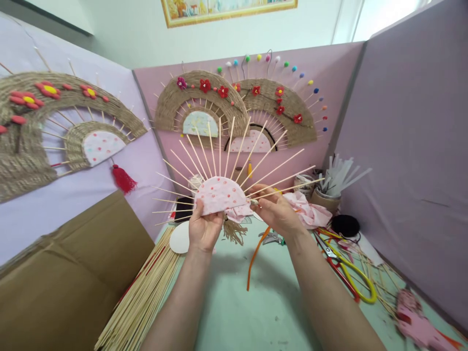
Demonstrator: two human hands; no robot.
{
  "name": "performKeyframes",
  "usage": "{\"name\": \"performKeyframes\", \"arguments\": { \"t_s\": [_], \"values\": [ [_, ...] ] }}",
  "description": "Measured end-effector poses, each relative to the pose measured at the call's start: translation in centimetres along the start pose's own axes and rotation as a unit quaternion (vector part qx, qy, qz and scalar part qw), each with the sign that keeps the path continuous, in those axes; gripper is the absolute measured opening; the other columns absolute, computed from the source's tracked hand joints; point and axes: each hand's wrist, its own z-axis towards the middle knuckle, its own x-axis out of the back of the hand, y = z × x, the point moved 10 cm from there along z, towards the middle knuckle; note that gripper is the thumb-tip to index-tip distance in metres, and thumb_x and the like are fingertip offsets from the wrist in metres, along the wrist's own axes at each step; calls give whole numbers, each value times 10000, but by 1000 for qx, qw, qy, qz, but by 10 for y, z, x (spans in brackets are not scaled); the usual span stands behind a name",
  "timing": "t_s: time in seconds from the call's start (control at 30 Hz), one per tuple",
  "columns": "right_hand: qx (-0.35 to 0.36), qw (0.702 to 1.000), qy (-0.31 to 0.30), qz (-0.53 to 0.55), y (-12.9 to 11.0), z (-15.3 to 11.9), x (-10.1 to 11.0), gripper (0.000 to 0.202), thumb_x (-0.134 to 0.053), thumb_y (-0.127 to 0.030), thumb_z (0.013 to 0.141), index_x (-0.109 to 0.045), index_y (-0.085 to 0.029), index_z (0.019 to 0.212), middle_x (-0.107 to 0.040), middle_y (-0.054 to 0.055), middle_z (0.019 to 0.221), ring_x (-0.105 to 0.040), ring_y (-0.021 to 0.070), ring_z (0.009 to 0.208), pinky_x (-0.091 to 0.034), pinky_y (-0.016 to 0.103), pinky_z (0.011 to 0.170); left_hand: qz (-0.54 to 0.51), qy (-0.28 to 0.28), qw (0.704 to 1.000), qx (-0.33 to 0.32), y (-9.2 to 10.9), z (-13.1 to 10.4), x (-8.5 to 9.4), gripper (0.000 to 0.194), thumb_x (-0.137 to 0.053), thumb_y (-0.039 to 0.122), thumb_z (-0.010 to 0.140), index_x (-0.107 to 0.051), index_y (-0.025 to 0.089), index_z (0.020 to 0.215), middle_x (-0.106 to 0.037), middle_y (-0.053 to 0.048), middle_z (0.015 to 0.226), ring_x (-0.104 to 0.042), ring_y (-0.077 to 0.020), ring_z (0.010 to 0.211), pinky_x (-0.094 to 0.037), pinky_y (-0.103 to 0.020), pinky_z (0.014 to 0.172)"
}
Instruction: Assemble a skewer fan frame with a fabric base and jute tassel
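Observation:
A half-round piece covered in pink dotted cloth (220, 196) is held up above the table, with thin wooden sticks (220, 151) fanning out from its curved edge. My left hand (206, 226) grips its lower left edge, thumb on the front and fingers behind. At the lower right corner, my right hand (276, 209) has its thumb and fingers closed near the base of the rightmost sticks; a small thing between the fingertips is too small to make out. Below the cloth piece hangs a brown twine tassel (234, 231).
Bundled sticks (142, 292) and cardboard (73, 273) lie left. On the right are yellow-handled scissors (351, 275), a glue gun (420, 321), black yarn (345, 225) and a can of glue sticks (326, 200). Pliers (272, 239) lie mid-table. Finished fans (204, 97) hang behind.

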Motion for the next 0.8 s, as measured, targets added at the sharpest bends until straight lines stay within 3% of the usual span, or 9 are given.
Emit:
{"name": "performKeyframes", "arguments": {
  "t_s": [0.13,0.27,0.37,0.53,0.67,0.8],
  "values": [
    [9,1000,-3,22,-1,-1,7,387,-865,-393,568,-718,-278,907,-692,15,941,-622,180,829,-501,337,763,2,14,999,30,-9,-2,2,346,-419,208,1010,-567,187,1322,-770,-89,1054,-741,-167,938,-575,-296,894],
    [12,1000,23,11,2,3,18,272,-868,-337,559,-715,-253,767,-690,-8,828,-602,148,745,-494,292,731,-3,17,1000,13,-5,-2,2,347,-430,218,1008,-561,181,1327,-757,-100,1100,-732,-174,978,-571,-307,914],
    [-14,999,27,13,17,3,5,352,-869,-311,528,-719,-252,841,-724,8,854,-641,178,802,-511,303,735,-5,18,1000,-16,-3,-4,1,341,-453,245,1004,-569,190,1319,-742,-98,1143,-717,-178,1029,-567,-294,919],
    [-36,994,87,58,42,-1,-16,334,-808,-462,630,-701,-217,831,-745,39,868,-659,179,770,-504,281,635,42,-36,998,-31,-13,-11,-9,316,-443,261,1008,-617,162,1253,-749,-106,1114,-724,-183,995,-559,-302,933],
    [-33,985,146,89,43,-3,-5,344,-846,-456,603,-689,-203,775,-733,16,804,-618,130,670,-473,239,573,136,-87,987,-12,-23,-14,-15,248,-552,146,936,-666,128,1156,-770,-105,1021,-739,-194,926,-529,-339,984],
    [-54,982,154,99,43,-3,3,350,-866,-445,575,-703,-206,771,-732,-2,775,-615,116,644,-469,232,559,167,-80,983,9,-26,-12,-10,209,-570,161,927,-687,127,1096,-769,-108,1021,-743,-198,900,-514,-373,998]
  ]
}}
